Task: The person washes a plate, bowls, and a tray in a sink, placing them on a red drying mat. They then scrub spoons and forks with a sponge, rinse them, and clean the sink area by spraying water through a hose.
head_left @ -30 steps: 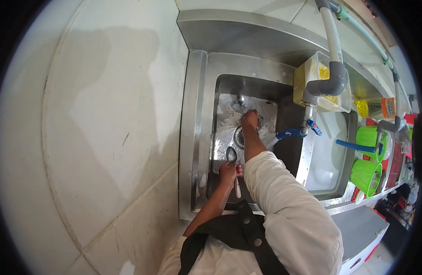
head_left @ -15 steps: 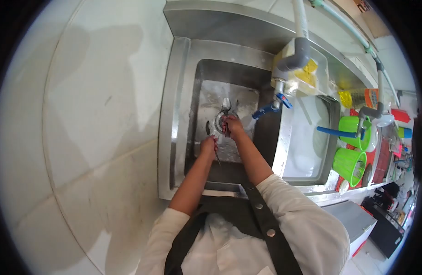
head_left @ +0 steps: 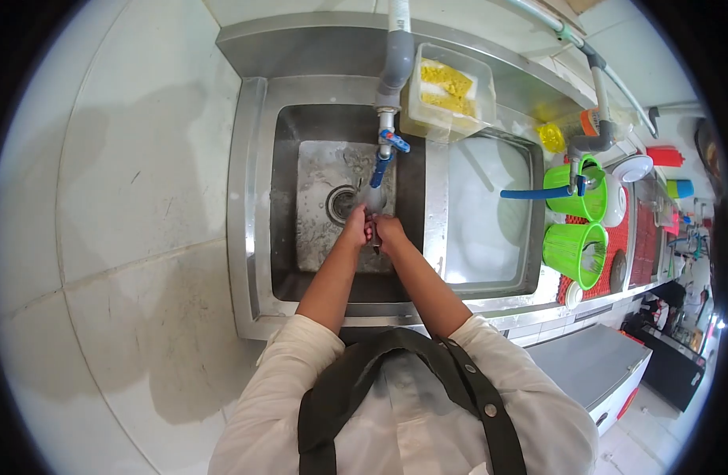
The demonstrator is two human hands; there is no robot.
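Both my hands are close together in the left basin of the steel sink, under the tap's short blue hose. A pale stream of water runs from the hose onto my fingers. My left hand and my right hand are both closed around cutlery, whose thin handle ends stick out below the fingers. The fingers and water hide most of these pieces. To the left of my hands lies the round drain in the wet basin floor.
A plastic tub with yellow sponges stands behind the sink. The right basin holds cloudy water, with a second blue hose over it. Further right are green baskets on a red mat, one with cutlery inside.
My hands have come together and moved under the hose, where water now runs. The spoon and dark pieces seen around my hands over the basin floor no longer show there. The view has shifted right.
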